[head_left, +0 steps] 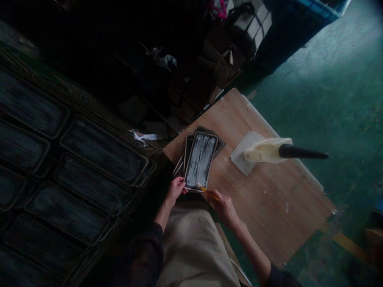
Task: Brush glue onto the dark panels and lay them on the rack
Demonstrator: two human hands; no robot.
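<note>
A dark rectangular panel with rounded corners and streaky white coating lies on top of a small fanned stack of like panels. My left hand pinches the near left corner of the top panel. In my right hand is a thin yellow-handled brush, its tip touching the white coating near the panel's close edge. Right of the stack, a cream-coloured bottle with a long black nozzle rests on a pale square sheet.
The stack stands on a wooden board table. At left, rows of similar white-streaked panels lie on layered racks. Behind, a dark heap of cartons and scraps stands beside a blue bin. Green floor lies to the right.
</note>
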